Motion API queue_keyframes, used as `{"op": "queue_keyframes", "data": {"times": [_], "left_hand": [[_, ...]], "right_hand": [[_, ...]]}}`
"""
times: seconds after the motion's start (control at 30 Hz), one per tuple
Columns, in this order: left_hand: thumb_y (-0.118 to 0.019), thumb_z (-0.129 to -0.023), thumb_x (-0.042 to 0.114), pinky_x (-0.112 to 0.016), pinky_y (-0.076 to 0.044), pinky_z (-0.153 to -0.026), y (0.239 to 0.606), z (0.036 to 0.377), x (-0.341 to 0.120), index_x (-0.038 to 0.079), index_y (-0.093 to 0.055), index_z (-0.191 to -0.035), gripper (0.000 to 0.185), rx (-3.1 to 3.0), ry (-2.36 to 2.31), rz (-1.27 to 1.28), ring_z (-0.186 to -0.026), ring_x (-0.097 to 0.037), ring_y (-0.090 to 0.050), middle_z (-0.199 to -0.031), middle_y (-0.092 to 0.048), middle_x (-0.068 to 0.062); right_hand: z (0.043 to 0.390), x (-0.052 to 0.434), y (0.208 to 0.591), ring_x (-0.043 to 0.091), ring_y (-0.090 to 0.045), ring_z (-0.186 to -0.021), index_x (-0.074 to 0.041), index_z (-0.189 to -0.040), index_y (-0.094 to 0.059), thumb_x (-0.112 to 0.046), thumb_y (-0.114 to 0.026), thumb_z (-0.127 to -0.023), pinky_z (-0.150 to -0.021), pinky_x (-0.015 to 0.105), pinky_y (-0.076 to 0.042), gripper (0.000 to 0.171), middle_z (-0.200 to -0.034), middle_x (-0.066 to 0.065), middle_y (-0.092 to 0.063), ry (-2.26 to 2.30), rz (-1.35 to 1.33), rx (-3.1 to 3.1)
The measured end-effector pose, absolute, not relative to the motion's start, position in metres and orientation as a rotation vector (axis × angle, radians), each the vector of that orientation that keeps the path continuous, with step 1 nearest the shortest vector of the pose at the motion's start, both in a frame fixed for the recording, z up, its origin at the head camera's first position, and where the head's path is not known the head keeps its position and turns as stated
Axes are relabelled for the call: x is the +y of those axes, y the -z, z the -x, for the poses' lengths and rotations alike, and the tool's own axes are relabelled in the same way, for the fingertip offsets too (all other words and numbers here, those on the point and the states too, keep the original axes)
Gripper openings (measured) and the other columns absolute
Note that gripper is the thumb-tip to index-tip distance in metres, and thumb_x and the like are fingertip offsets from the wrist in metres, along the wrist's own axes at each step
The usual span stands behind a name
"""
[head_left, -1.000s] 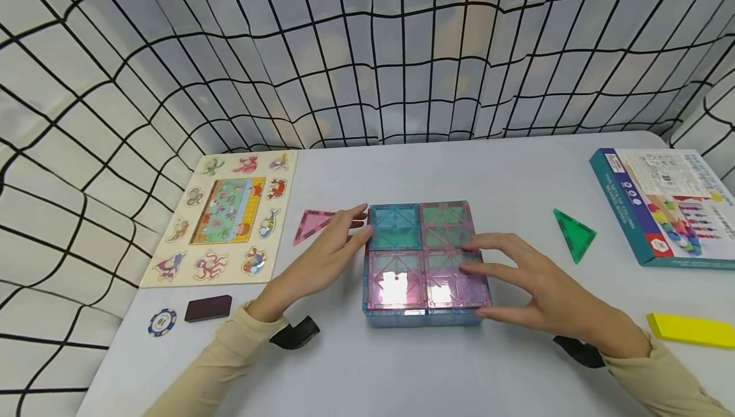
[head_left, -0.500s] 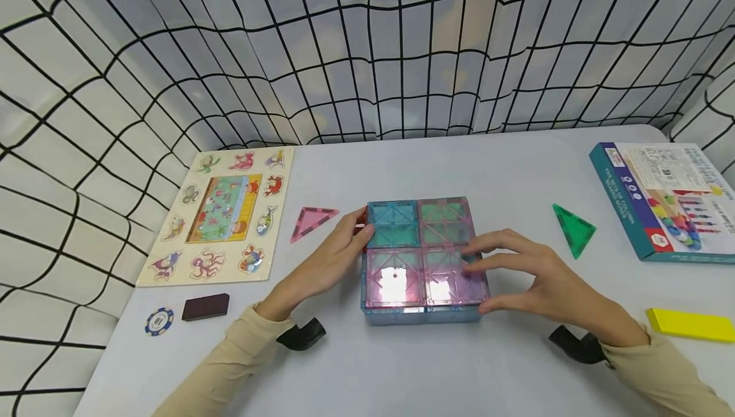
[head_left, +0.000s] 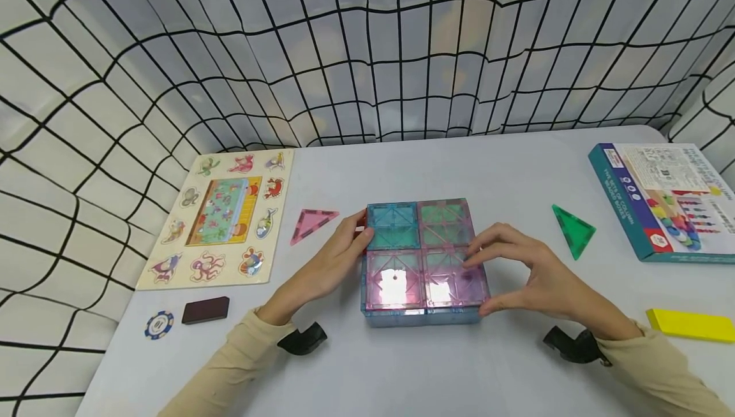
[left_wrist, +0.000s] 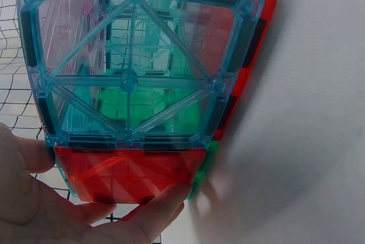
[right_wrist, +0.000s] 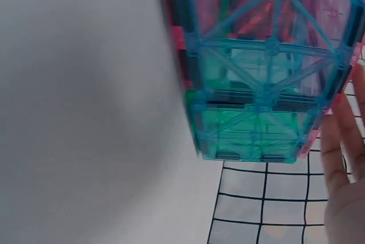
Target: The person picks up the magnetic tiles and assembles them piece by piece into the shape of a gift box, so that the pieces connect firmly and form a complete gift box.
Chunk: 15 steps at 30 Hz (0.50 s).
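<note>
A low box built of see-through magnetic tiles [head_left: 396, 277] stands mid-table, its top made of a blue tile and several pinkish ones. My left hand [head_left: 321, 267] is at its left side, fingertips touching a red side tile [left_wrist: 131, 175], as the left wrist view shows. On the right, my right hand [head_left: 534, 270] has its fingertips on the top's right edge and its thumb by the front right corner. The right wrist view shows blue and green side tiles [right_wrist: 254, 135], with part of that hand beside the top edge. Green tiles show through the walls.
A pink triangle tile [head_left: 312, 224] and an animal puzzle board [head_left: 275, 264] lie left, above a dark block [head_left: 205, 310] and a poker chip [head_left: 159, 325]. Rightward are a green triangle tile [head_left: 575, 232], a boxed toy set [head_left: 677, 206] and a yellow block [head_left: 691, 325]. Black netting surrounds the table.
The left fingers have slid down from beside the top onto the box's left side. My right hand has shifted slightly, its fingers drawing closer together. The box stays in place.
</note>
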<state>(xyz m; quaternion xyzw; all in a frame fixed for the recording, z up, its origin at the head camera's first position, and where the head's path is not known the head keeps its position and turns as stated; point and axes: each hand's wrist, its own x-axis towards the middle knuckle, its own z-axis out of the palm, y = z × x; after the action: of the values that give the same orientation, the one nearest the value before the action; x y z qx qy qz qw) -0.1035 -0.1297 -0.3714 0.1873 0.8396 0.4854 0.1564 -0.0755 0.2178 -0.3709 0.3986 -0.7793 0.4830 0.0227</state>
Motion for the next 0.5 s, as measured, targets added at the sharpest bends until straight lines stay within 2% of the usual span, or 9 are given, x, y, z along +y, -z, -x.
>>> {"op": "queue_keyframes", "data": {"times": [0.2,0.3,0.4,0.5], "left_hand": [[-0.035,-0.114,0.036,-0.055,-0.035,-0.120,0.3721,0.1020,-0.1297,-0.002,-0.011,-0.165,0.068,2.392,-1.398,-0.516,-0.151,-0.037,-0.033,-0.167,-0.023,-0.021],[-0.035,-0.114,0.035,-0.055,-0.033,-0.121,0.3723,0.1010,-0.1284,-0.001,-0.011,-0.165,0.067,2.374,-1.425,-0.509,-0.151,-0.037,-0.032,-0.167,-0.023,-0.020],[-0.035,-0.114,0.035,-0.055,-0.031,-0.122,0.3730,0.1002,-0.1272,0.000,-0.011,-0.166,0.067,2.361,-1.443,-0.496,-0.152,-0.037,-0.031,-0.168,-0.022,-0.019],[-0.034,-0.114,0.036,-0.056,-0.030,-0.123,0.3751,0.1005,-0.1272,0.000,-0.010,-0.166,0.067,2.352,-1.454,-0.468,-0.153,-0.037,-0.030,-0.169,-0.021,-0.019]], "right_hand": [[0.0779,0.2160,0.3707,0.013,-0.040,-0.139,-0.024,-0.130,-0.070,-0.023,-0.105,-0.056,-0.110,0.019,-0.036,0.082,-0.150,0.000,-0.047,-1.403,-1.093,-2.567],[0.0775,0.2177,0.3720,0.012,-0.035,-0.144,-0.021,-0.137,-0.065,-0.020,-0.105,-0.056,-0.112,0.018,-0.031,0.090,-0.156,0.002,-0.042,-1.430,-1.063,-2.586],[0.0781,0.2187,0.3734,0.011,-0.034,-0.145,-0.014,-0.143,-0.059,-0.008,-0.100,-0.065,-0.113,0.016,-0.031,0.088,-0.157,0.008,-0.040,-1.486,-1.039,-2.558],[0.0805,0.2170,0.3751,0.010,-0.032,-0.148,-0.009,-0.152,-0.049,0.002,-0.089,-0.079,-0.114,0.015,-0.033,0.084,-0.159,0.011,-0.038,-1.540,-0.978,-2.552]]}}
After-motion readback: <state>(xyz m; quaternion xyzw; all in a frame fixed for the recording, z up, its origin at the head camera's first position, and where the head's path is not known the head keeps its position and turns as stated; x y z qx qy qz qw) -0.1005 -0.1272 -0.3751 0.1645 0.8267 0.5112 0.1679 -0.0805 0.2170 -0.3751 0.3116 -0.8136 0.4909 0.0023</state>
